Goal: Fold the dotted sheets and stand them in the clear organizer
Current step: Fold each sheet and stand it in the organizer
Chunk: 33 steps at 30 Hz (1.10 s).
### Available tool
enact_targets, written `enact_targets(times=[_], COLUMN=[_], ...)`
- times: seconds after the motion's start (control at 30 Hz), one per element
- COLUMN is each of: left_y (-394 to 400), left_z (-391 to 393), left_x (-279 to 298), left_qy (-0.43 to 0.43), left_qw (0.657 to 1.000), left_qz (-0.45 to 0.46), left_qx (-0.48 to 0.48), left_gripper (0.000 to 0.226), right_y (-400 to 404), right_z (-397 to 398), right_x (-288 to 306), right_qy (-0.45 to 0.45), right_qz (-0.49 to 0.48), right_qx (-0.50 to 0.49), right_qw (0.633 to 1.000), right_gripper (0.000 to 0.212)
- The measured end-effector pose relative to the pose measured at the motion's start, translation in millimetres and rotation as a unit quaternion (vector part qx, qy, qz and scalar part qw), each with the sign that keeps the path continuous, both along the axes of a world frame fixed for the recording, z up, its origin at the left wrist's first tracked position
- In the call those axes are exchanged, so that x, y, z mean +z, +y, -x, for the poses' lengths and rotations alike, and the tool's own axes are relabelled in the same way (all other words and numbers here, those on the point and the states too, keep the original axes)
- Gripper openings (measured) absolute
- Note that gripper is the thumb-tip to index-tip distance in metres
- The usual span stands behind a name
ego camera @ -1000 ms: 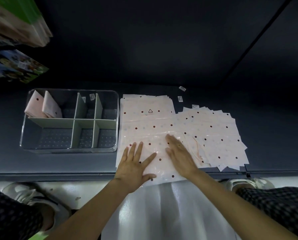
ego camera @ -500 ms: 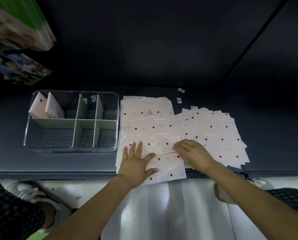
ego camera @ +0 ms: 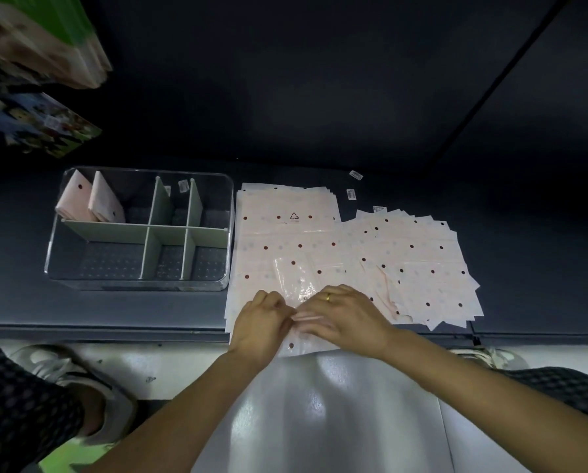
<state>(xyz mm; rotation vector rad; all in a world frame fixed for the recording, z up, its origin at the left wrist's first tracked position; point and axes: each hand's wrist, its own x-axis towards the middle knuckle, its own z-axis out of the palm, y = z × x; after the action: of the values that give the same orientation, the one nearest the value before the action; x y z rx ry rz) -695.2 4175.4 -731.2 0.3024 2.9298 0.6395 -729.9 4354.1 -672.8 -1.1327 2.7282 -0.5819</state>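
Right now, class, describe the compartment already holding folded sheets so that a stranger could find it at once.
Start at the clear organizer left of the dotted sheets on the dark shelf. Grey-green dividers split it into six compartments; go to the far row's leftmost one. It alone holds two folded pink sheets standing on edge.

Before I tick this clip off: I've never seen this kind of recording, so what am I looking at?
No robot here. A person wears a camera on the head, looking down at their own bare hands. The left hand and right hand both have a grip on the near edge of a dotted sheet on top of a pile. A second, fanned pile of dotted sheets lies to its right. To the left sits the clear organizer with pale green dividers; two folded sheets already stand in its far left compartment. Everything rests on a dark shelf.
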Motion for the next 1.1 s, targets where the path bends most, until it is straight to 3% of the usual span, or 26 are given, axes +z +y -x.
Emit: enact_targets(times=[0.07, 0.13, 0.27, 0.3, 0.4, 0.47, 0.53, 0.6, 0.73, 0.87, 0.9, 1.0, 1.03, 1.1], left_y=[-1.3, -1.3, 2.1, 2.8, 5.5, 5.7, 3.1, 0.9, -1.2, -4.5, -5.2, -6.4, -6.4, -6.2], left_z=[1.0, 4.5, 12.4, 14.4, 18.9, 18.1, 11.7, 3.0, -9.9, -10.2, -9.5, -6.8, -6.4, -6.3], left_x=[-4.2, -6.8, -6.2, -5.6, 3.1, 9.4, 11.4, 9.3, -6.9, -18.0, -18.9, -21.1, -20.9, -19.8], left_qy=[-0.009, -0.036, -0.098, -0.110, -0.125, -0.102, -0.020, 0.059, 0.010, -0.019, -0.022, -0.025, -0.026, -0.032], left_qw=[0.999, 0.994, 0.978, 0.974, 0.954, 0.943, 0.963, 0.987, 0.993, 0.980, 0.978, 0.974, 0.974, 0.972], left_qz=[-0.028, -0.060, -0.107, -0.114, -0.180, -0.215, -0.165, -0.108, 0.054, 0.140, 0.148, 0.161, 0.163, 0.169], left_qx=[0.038, 0.082, 0.150, 0.160, 0.204, 0.233, 0.212, 0.105, -0.109, -0.141, -0.145, -0.155, -0.157, -0.161], left_gripper=[0.027, 0.029, 0.027, 0.027, 0.017, 0.018, 0.029, 0.032, 0.061, 0.068, 0.069, 0.070, 0.070, 0.069], right_y=[10.6, 20.8, 20.9, 17.0, 5.7, 0.0, -4.7, -8.0, -12.1, -16.3, -17.1, -20.6, -22.2, -27.5], right_z=[14.1, 28.3, 45.1, 46.9, 50.6, 53.7, 56.5, 58.5, 59.0, 57.2, 54.4, 41.7, 38.9, 35.6], right_x=[3.0, 3.0, -14.1, -19.4, -29.5, -33.0, -35.6, -37.6, -37.5, -35.5, -34.8, -31.0, -31.1, -34.2], right_qy=[-0.150, -0.269, -0.347, -0.348, -0.331, -0.328, -0.329, -0.323, -0.313, -0.310, -0.275, -0.050, -0.015, -0.062], right_qz=[-0.051, -0.024, 0.046, 0.045, 0.039, 0.030, 0.022, 0.017, 0.007, -0.003, -0.006, 0.026, 0.056, 0.077], right_qx=[-0.059, -0.098, -0.180, -0.201, -0.258, -0.276, -0.291, -0.303, -0.313, -0.335, -0.351, -0.334, -0.290, -0.162], right_qw=[0.986, 0.958, 0.919, 0.915, 0.907, 0.903, 0.898, 0.896, 0.897, 0.890, 0.895, 0.941, 0.955, 0.982], right_gripper=[0.038, 0.037, 0.015, 0.004, 0.038, 0.044, 0.045, 0.045, 0.033, 0.023, 0.022, 0.021, 0.023, 0.030])
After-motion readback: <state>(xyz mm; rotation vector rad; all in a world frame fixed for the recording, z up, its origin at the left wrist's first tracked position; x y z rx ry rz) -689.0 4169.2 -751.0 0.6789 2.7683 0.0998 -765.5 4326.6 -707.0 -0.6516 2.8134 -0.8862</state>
